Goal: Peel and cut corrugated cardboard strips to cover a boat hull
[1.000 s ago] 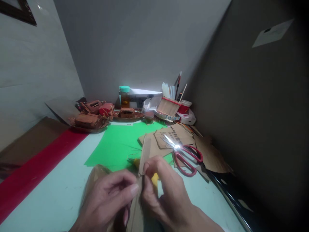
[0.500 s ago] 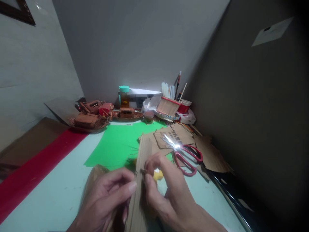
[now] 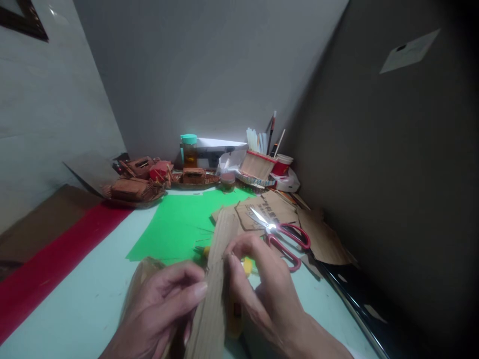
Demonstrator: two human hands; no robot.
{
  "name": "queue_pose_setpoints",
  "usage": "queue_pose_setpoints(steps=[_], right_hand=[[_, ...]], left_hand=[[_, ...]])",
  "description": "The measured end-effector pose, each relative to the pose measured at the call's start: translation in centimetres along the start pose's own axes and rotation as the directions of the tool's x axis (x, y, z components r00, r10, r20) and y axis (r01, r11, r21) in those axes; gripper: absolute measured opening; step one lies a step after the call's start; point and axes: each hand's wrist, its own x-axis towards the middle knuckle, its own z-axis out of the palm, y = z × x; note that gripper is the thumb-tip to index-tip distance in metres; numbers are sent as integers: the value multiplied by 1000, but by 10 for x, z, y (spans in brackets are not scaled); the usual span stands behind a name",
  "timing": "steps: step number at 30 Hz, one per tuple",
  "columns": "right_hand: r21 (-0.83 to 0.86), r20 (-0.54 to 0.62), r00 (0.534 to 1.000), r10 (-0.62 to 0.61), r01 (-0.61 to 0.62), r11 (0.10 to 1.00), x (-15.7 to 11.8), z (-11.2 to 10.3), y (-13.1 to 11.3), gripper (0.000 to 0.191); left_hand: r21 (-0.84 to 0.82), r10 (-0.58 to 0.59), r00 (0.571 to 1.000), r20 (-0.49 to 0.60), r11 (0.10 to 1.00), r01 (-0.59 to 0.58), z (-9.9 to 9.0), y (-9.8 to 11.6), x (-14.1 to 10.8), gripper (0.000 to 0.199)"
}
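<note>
A long corrugated cardboard strip point(image 3: 215, 294) runs away from me between my two hands, its ridged face turned up. My left hand point(image 3: 168, 304) grips its left side, thumb near the top edge. At the strip's right edge, my right hand point(image 3: 264, 291) has thumb and forefinger pinched together; whether a small scrap is between the fingertips is hidden. Beneath lies a yellow tool point(image 3: 234, 324), mostly covered by strip and hand. A brown piece point(image 3: 144, 274), seemingly cardboard, shows behind my left hand. Red-handled scissors point(image 3: 286, 239) lie open beyond my right hand.
A green sheet point(image 3: 179, 219) lies on the pale table, with printed cardboard point(image 3: 275, 202) at its right. Brown model boats point(image 3: 134, 192), a teal-lidded bottle point(image 3: 189, 152), a small jar point(image 3: 227, 183) and a stick-filled container point(image 3: 258, 164) line the back. Red cloth point(image 3: 67, 249) lies left.
The cardboard strip has turned so more of its ridged face shows. My right fingertips have moved up slightly along its edge; the brown scrap seen between them before no longer shows.
</note>
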Motion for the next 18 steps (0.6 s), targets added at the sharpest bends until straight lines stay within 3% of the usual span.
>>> queue_pose_setpoints(steps=[7,15,18], right_hand=[[210,-9,983,185,-179,961,4,-3,5,12],[420,-79,945,318,-257,870,14,-10,7,17],[416,-116,925,363,-286,863,22,-18,15,20]], left_hand=[[-62,-26,999,-30,998,24,0,3,0,27],[-80,-20,998,-59,997,15,-7,2,3,20],[-102,-3,997,-78,995,-5,-8,2,3,15]])
